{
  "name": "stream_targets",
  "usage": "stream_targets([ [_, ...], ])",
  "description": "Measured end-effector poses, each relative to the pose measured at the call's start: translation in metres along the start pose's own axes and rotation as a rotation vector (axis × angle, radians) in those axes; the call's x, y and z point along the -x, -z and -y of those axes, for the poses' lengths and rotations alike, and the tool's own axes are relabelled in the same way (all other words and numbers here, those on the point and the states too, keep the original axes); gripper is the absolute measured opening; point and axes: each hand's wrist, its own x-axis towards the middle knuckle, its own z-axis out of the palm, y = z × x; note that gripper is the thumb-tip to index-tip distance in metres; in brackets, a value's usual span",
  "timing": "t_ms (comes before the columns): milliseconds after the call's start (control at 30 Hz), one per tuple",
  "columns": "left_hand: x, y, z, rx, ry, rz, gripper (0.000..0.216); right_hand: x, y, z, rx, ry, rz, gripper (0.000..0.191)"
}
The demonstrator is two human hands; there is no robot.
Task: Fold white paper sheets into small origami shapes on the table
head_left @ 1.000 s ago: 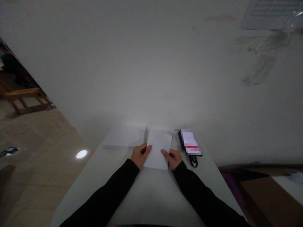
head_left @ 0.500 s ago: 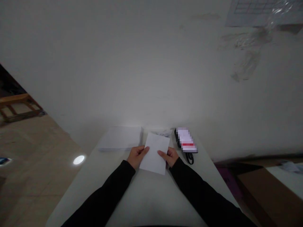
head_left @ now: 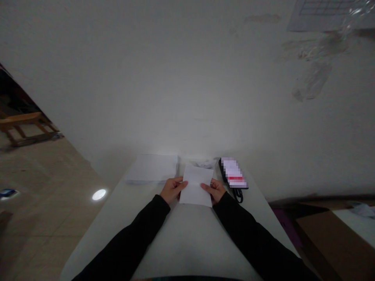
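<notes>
A piece of white paper [head_left: 196, 191] is held up between my two hands over the table. My left hand [head_left: 173, 189] grips its left edge, thumb on the near face and fingers behind. On the opposite edge my right hand [head_left: 215, 190] pinches it the same way, its thumb reaching farther in. A faint crease runs across the sheet at about thumb height. Behind my left hand lies a stack of white paper [head_left: 154, 168]. Some crumpled, whitish, thin material [head_left: 205, 163] shows just beyond the held sheet.
On the right of the white table [head_left: 187, 242] lies a phone with a blurred screen [head_left: 234, 172], beside a coiled black cable [head_left: 238, 195]. A wall [head_left: 187, 97] rises behind the table. A cardboard box [head_left: 334, 238] sits at lower right, a wooden stool [head_left: 26, 123] at far left.
The held paper looks shorter and squarer now, with a crease across its middle. Both hands keep their grip on its sides. The whole view has shifted slightly.
</notes>
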Motion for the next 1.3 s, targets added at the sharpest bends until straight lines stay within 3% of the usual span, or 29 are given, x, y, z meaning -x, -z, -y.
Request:
stream_targets([
  [100, -0.001, 0.001, 0.001, 0.048, 0.007, 0.013, 0.038, 0.002, -0.002, 0.005, 0.003, -0.019, 0.009, 0.037],
  [200, -0.001, 0.001, 0.000, 0.071, 0.011, 0.009, 0.031, 0.005, -0.003, 0.010, 0.023, -0.053, 0.101, 0.028],
  [333, -0.001, -0.001, -0.004, 0.052, 0.007, -0.056, 0.024, 0.008, -0.004, 0.012, 0.020, -0.076, 0.114, 0.019],
  [633, 0.008, -0.009, -0.016, -0.057, -0.033, 0.003, 0.034, 0.011, -0.003, 0.007, 0.155, 0.045, 0.137, 0.021],
  [767, 0.006, -0.009, -0.013, -0.073, -0.064, -0.023, 0.034, 0.008, 0.002, 0.009, 0.289, 0.231, 0.177, 0.022],
  [900, 0.006, -0.011, -0.010, -0.122, -0.100, -0.045, 0.028, 0.012, 0.002, 0.017, 0.417, 0.424, 0.112, 0.035],
  [1067, 0.013, -0.020, -0.009, -0.097, -0.166, -0.017, 0.036, 0.020, -0.002, 0.027, 0.803, 0.493, 0.165, 0.021],
  [1200, 0.017, -0.020, -0.012, -0.273, -0.210, -0.068, 0.046, 0.019, 0.000, 0.022, 0.871, 0.465, 0.206, 0.023],
  [1300, 0.018, -0.016, -0.013, -0.567, -0.316, -0.188, 0.037, 0.018, 0.001, 0.017, 0.853, 0.481, 0.205, 0.024],
])
